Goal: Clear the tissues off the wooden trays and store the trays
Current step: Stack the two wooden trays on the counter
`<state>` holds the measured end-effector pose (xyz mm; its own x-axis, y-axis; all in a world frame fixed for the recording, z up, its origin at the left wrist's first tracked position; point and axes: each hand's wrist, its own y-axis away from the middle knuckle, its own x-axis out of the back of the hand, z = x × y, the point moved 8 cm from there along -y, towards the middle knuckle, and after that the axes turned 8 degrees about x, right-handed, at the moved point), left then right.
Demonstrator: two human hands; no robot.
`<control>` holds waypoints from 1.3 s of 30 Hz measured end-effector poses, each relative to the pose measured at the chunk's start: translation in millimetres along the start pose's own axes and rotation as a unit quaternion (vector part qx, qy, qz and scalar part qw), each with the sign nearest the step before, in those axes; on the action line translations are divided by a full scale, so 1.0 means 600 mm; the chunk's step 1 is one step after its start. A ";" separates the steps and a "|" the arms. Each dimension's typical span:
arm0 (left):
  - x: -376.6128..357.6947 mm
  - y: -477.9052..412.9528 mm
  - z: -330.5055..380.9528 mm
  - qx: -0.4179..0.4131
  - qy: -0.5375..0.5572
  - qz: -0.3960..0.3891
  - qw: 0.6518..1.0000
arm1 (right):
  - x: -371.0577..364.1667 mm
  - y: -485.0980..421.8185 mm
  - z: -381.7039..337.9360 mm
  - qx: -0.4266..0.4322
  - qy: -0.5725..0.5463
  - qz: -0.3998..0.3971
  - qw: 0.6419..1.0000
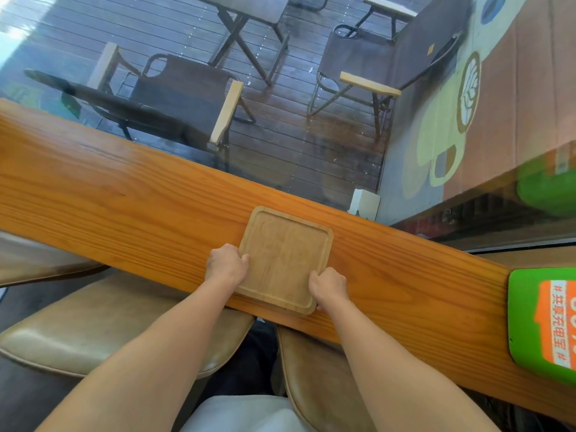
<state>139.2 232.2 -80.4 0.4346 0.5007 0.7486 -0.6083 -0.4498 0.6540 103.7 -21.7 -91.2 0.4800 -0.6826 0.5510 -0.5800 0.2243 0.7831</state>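
A square light wooden tray [285, 257] with a raised rim lies on the long orange-brown wooden counter [124, 194], its near edge at the counter's front. It looks like a second tray lies directly under it, showing as a thin edge at the near side. My left hand [227, 265] grips the tray's left edge with fingers curled over the rim. On the near right corner, my right hand [328, 286] is closed the same way. No tissue is visible on the tray.
A green and orange charging-station box [542, 322] sits on the counter at the right. A small white box [364, 204] stands behind the counter by the window. Two tan padded stools [103, 322] are under the counter's front. Folding chairs stand outside the glass.
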 end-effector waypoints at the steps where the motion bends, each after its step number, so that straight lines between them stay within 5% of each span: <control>1: -0.001 0.001 0.000 0.000 0.006 -0.003 1.000 | -0.004 -0.002 0.001 -0.001 -0.011 0.006 1.000; 12: -0.028 -0.007 -0.025 0.100 0.167 -0.072 0.978 | -0.016 -0.006 0.038 -0.062 -0.186 0.083 0.977; 20: -0.098 0.026 -0.035 0.169 0.285 -0.125 0.935 | 0.028 0.002 0.089 -0.069 -0.178 0.121 0.974; 39: -0.162 0.088 0.000 0.159 0.305 -0.158 0.926 | 0.043 -0.002 0.157 -0.034 -0.147 -0.016 0.988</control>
<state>65.0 159.6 -118.9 0.0421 0.9250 0.3777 -0.2470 -0.3566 0.9010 54.7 -105.1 -105.0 0.2803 -0.8600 0.4264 -0.5169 0.2390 0.8220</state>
